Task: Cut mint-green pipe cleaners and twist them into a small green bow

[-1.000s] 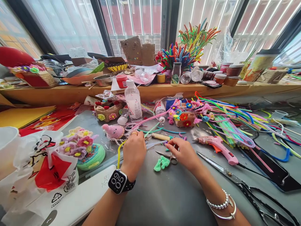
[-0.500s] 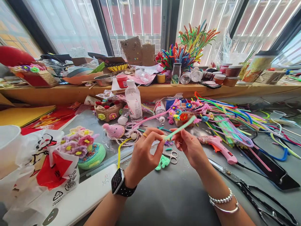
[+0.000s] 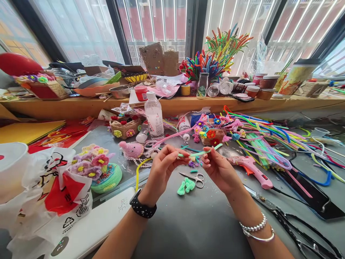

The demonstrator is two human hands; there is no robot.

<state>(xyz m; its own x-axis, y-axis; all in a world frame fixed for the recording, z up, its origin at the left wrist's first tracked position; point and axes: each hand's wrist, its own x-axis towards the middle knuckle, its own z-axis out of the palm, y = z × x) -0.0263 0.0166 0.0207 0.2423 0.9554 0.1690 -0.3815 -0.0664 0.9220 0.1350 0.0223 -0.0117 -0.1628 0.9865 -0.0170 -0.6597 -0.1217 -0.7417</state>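
Note:
Both hands are raised over the grey table, pinching one pale green pipe cleaner between them. My left hand grips its left end with thumb and fingers closed. My right hand pinches it further along, and the free end sticks out to the upper right. Below the hands lie small scissors and a mint-green fuzzy piece. A pink glue gun lies just right of my right hand.
Long scissors and a dark tablet lie at the right. A heap of coloured pipe cleaners, two flower baskets, a plastic bottle, a pink knitted toy and a white bag crowd the table.
Both hands rose from the table, picked up the pale green pipe cleaner and now hold it between them. It has tilted flatter in the last half second.

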